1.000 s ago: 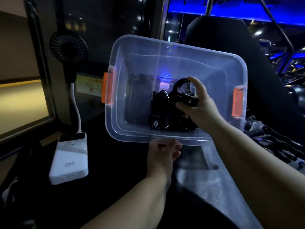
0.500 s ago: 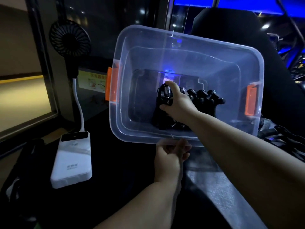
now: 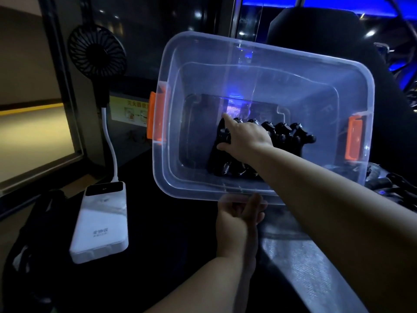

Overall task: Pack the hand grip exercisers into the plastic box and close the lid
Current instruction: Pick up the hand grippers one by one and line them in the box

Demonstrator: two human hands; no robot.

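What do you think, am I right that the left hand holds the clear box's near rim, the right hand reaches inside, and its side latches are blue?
Not quite: the latches are orange, as the head view shows. The left hand does hold the box by its near rim, and the right hand reaches inside.

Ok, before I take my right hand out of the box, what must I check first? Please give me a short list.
1. The left hand grips the near rim of the plastic box: ok.
2. Box sits level: not ok, it is tipped with its opening toward the camera.
3. The hand grip exercisers lie together on the box floor: ok.
4. The right hand is free of the leftmost exerciser: cannot tell, only the straight index finger and the thumb show.
5. Nothing is left to pack: cannot tell, the dark shapes right of the box are too dim.
6. Lid within reach: cannot tell, the pale sheet under the right forearm may be it.
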